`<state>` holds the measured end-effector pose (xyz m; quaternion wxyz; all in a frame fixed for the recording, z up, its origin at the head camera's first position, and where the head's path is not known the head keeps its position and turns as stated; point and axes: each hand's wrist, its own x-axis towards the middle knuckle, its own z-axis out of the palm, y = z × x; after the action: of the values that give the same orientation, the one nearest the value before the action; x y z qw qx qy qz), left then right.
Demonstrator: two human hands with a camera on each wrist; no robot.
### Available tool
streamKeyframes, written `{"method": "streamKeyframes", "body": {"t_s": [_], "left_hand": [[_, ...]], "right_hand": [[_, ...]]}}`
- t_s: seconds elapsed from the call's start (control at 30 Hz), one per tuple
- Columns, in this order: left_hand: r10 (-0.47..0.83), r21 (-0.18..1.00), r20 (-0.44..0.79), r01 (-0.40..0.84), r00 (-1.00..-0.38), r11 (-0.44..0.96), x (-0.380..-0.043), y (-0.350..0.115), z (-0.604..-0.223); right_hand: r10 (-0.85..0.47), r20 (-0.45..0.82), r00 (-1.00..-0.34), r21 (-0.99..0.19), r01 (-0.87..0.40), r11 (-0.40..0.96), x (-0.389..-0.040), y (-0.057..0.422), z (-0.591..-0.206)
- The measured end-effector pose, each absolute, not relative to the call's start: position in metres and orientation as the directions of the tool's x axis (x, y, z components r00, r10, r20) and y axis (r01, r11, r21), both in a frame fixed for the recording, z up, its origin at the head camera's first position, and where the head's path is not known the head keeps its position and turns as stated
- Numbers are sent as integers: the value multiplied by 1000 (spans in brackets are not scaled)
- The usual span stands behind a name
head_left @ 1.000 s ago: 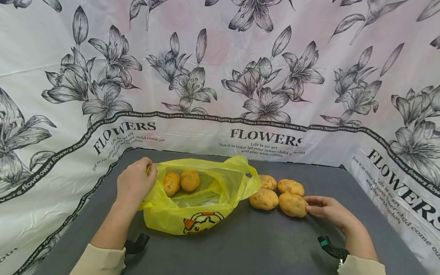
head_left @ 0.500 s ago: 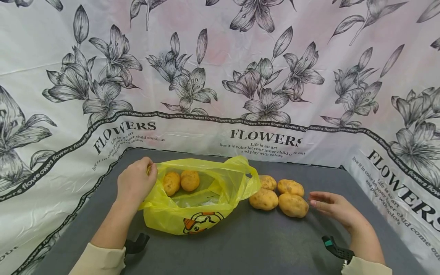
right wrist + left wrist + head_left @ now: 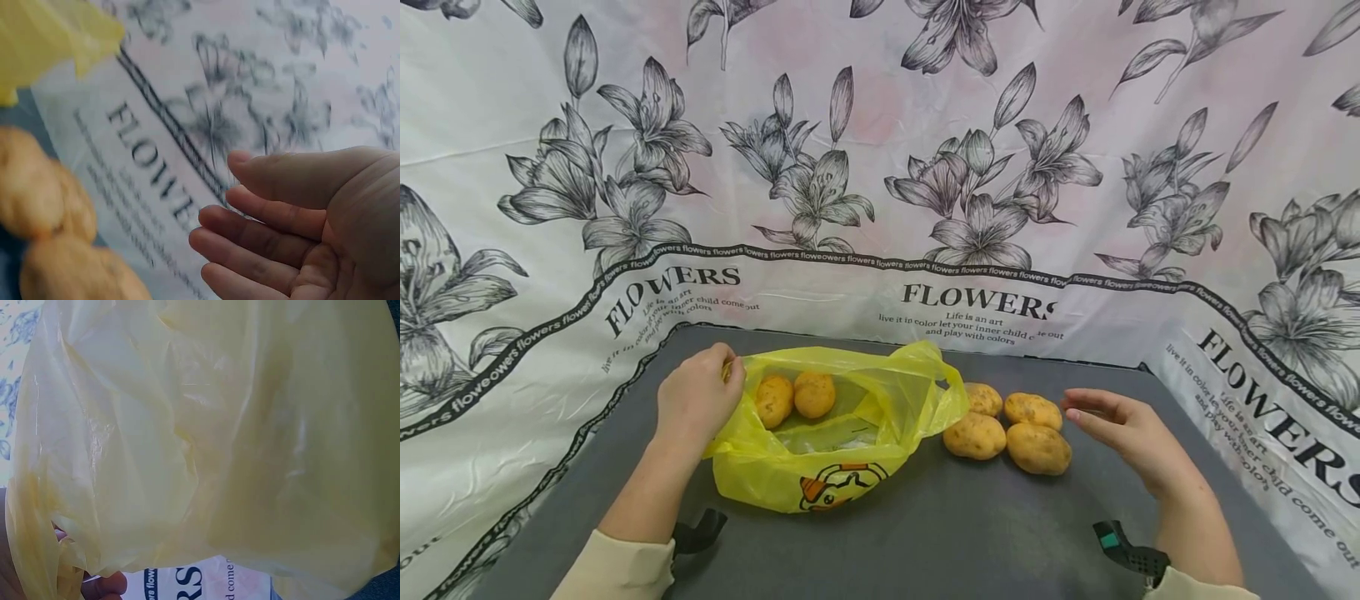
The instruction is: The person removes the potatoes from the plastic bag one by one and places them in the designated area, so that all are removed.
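Observation:
A yellow plastic bag [image 3: 760, 479] with a cartoon print lies open-mouthed on the grey table, two potatoes [image 3: 815, 395] showing inside. My left hand [image 3: 700, 392] grips the bag's left edge; in the left wrist view the bag [image 3: 206, 444] fills most of the picture, with fingertips [image 3: 107, 585] at the bottom. Right of the bag, several potatoes [image 3: 1039, 449] sit in a tight cluster. My right hand [image 3: 1123, 433] hovers just right of the rear potato [image 3: 1033, 409], fingers relaxed and holding nothing. In the right wrist view its palm [image 3: 312, 244] shows bare beside the potatoes [image 3: 81, 275].
A white cloth [image 3: 820, 292] with flower drawings and lettering hangs behind the grey table [image 3: 925, 542] and along both sides. Black straps [image 3: 1127, 550] are worn on both wrists.
My right hand has let go of the front right potato, drawn back to the right, then moved up toward the rear one. The left hand and bag have stayed put.

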<state>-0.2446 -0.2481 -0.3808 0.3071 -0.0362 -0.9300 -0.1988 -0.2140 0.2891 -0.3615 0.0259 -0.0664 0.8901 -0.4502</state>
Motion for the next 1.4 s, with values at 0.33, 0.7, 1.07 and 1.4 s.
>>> {"method": "streamKeyframes", "body": {"t_s": [0.33,0.7,1.07,1.4], "left_hand": [[-55,351,570,183,-820,919,-243,-247,-382],[-44,330,591,191,-805,924,-240,-248,-379],[-58,343,592,187,-804,921,-237,-247,-379],[-60,344,597,188,-800,920,-234,-244,-378]], "right_hand": [[-260,96,-961,-864,-210,458,-205,241,-355],[-337,99,-936,-924,-212,317,-212,193,-362],[-445,106,-889,-952,-220,213,-224,150,-359],[-528,99,-843,-929,-269,255,-233,117,-356]]}}
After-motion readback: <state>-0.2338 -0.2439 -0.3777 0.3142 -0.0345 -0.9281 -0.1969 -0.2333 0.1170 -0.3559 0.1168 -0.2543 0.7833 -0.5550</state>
